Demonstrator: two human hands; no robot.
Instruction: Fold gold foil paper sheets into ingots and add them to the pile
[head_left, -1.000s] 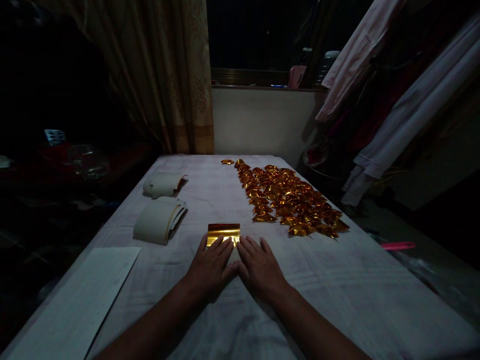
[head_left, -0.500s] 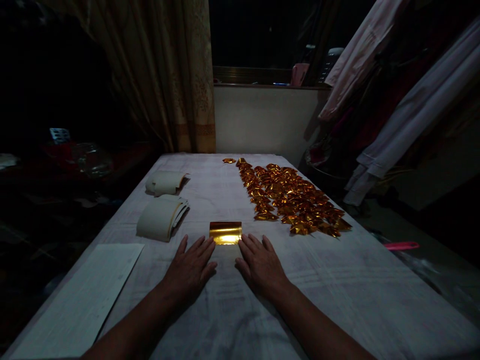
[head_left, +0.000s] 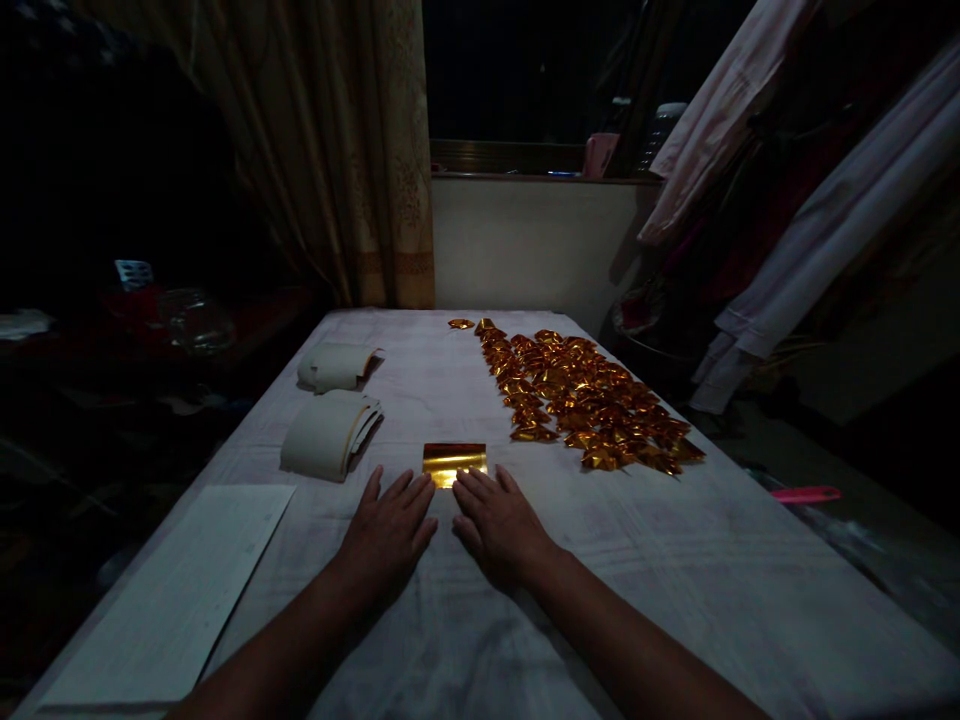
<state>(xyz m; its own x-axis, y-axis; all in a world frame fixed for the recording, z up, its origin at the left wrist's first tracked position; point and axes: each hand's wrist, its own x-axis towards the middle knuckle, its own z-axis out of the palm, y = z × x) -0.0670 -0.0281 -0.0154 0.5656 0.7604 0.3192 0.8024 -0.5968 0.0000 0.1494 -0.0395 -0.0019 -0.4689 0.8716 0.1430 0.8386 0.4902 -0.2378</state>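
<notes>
A small sheet of shiny gold foil paper (head_left: 454, 456), slightly curved, lies in front of me on the cloth-covered table. My left hand (head_left: 390, 525) rests palm down with fingers spread, its fingertips at the sheet's near left corner. My right hand (head_left: 499, 520) is also flat and open, with its fingertips over the sheet's near right edge. Neither hand grips anything. To the right, farther off, spreads a heap of folded gold foil pieces (head_left: 600, 400), with one separate gold piece (head_left: 460, 324) at the far end.
Two curved stacks of pale paper or card (head_left: 322, 435) (head_left: 337, 366) stand at the left. A flat white sheet (head_left: 172, 590) lies at the near left. A curtain (head_left: 375, 200) hangs behind, clothes (head_left: 840, 220) hang at the right, and a pink handle (head_left: 806, 494) shows beside the table.
My right hand has slid left, its fingertips now over the foil's near edge instead of beside its right corner. My left hand stays almost in place. The whole view has shifted slightly.
</notes>
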